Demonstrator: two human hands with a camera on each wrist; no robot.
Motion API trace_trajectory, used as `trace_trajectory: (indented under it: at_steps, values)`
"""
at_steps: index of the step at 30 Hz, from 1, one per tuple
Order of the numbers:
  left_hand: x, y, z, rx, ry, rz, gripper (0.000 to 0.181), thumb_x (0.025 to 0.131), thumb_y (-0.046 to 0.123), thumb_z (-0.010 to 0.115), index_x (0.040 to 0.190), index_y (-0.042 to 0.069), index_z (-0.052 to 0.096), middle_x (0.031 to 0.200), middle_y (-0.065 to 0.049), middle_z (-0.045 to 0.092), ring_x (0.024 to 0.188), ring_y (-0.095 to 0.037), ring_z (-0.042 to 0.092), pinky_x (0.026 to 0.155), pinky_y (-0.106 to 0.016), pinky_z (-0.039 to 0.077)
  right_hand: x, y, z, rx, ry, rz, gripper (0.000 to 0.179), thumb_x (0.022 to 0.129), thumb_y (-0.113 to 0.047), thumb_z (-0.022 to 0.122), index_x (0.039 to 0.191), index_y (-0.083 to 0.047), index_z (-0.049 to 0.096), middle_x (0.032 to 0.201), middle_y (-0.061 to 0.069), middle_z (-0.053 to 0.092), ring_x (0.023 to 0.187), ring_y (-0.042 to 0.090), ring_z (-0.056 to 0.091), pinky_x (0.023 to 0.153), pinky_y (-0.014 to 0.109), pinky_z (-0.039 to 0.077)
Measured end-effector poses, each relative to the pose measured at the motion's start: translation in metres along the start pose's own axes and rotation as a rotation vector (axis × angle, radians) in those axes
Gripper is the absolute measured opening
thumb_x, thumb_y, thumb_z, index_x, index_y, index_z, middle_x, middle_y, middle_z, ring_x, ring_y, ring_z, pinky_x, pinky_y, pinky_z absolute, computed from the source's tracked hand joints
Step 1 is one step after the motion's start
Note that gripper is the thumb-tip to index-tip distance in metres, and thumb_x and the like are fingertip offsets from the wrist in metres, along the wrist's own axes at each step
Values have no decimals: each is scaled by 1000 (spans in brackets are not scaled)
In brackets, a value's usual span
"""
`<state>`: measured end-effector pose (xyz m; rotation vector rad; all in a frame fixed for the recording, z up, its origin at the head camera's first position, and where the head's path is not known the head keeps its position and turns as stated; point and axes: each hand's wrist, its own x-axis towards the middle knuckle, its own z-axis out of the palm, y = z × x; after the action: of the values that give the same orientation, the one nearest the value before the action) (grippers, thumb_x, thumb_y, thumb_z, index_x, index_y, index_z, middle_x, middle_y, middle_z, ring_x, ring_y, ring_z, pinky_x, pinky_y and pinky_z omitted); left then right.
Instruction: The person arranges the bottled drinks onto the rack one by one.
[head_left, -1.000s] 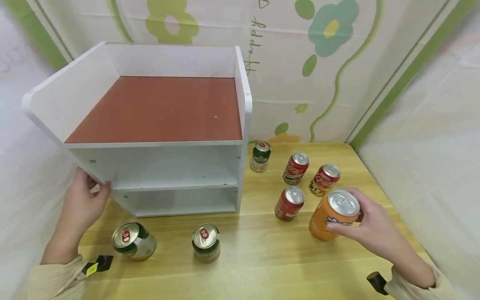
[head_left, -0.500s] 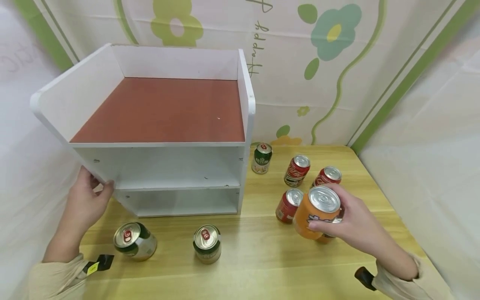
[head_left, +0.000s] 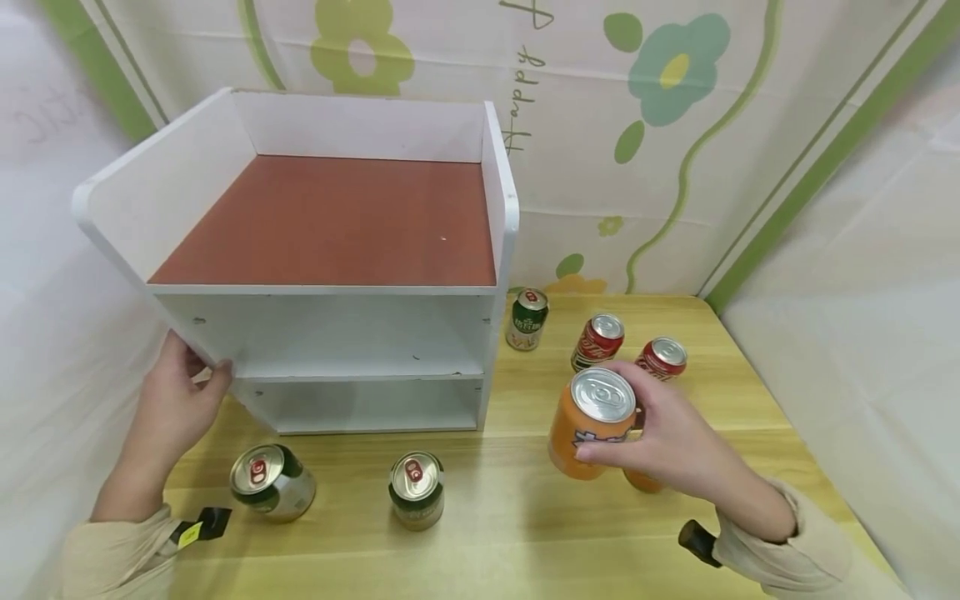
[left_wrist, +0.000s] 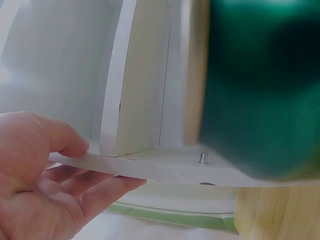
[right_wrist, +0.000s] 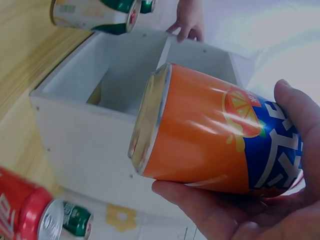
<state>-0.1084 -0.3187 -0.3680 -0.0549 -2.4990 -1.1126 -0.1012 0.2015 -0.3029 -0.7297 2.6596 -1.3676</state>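
My right hand [head_left: 675, 442] grips an orange soda can [head_left: 577, 437] round its side, thumb in front. Close up in the right wrist view, the can [right_wrist: 205, 130] shows an orange-slice print and a blue band. My left hand [head_left: 174, 404] holds the left side edge of a white shelf unit [head_left: 322, 290]. In the left wrist view its thumb is inside the side panel and the fingers [left_wrist: 107, 192] are outside. Two green-and-gold cans, one at left [head_left: 273, 483] and one nearer the middle [head_left: 417, 492], stand before the unit.
Another orange can [head_left: 642, 482] is mostly hidden behind my right hand. Two red cans, one left [head_left: 597, 340] and one right [head_left: 663, 358], stand farther back, near a green can [head_left: 527, 321] beside the unit. Fabric walls enclose the wooden table [head_left: 510, 550].
My right hand has carried the orange can left, towards the shelf unit, uncovering part of another orange can and covering the nearest red can. My left hand stays on the unit's edge.
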Motion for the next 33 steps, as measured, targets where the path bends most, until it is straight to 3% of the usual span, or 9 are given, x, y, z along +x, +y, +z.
trace_trajectory:
  at_steps: [2,4,8,11,18,25,33]
  values:
    - [0,0,0,3,1,4,52,98,-2,53,146,-2,33,128,-34,51,104,-14,55,73,1,40,3,-4,3,7,-7,2,67,74,-21,93,130,-9,57,115,0,69,99,15,67,82,31,57]
    - [0,1,0,-1,-1,1,52,98,-1,53,146,-2,32,128,-35,51,104,-14,55,73,1,40,6,-9,7,17,-21,-3,67,75,-22,92,130,-8,57,114,1,69,99,15,68,83,31,57]
    - [-1,1,0,-8,1,-10,52,98,-2,52,146,-4,30,130,-38,49,109,-53,54,73,2,38,14,-16,13,30,-48,-17,67,75,-24,93,129,-10,57,112,-1,70,100,14,68,84,32,56]
    - [0,1,1,-9,4,-13,53,98,-3,51,146,-4,30,131,-40,48,112,-61,51,72,3,37,19,-21,19,55,-70,-38,66,74,-25,93,128,-10,58,113,-1,70,101,15,68,86,33,56]
    - [-1,2,0,-23,18,-18,54,98,-3,51,147,-4,29,132,-42,47,115,-65,49,71,3,38,37,-39,34,124,-140,-6,71,73,-28,94,131,-13,57,115,-1,70,103,18,67,86,34,57]
    - [-1,2,2,-28,17,-10,53,98,-2,50,147,-3,27,134,-40,47,117,-64,49,72,2,38,60,-56,51,175,-200,-65,67,73,-22,94,128,-13,58,116,-2,69,105,17,65,88,37,57]
    - [-1,2,3,-10,12,1,52,98,-2,50,146,-4,28,132,-40,48,116,-62,51,72,3,37,74,-72,69,132,-219,-104,67,71,-24,95,127,-16,58,111,-8,70,100,10,66,86,35,56]
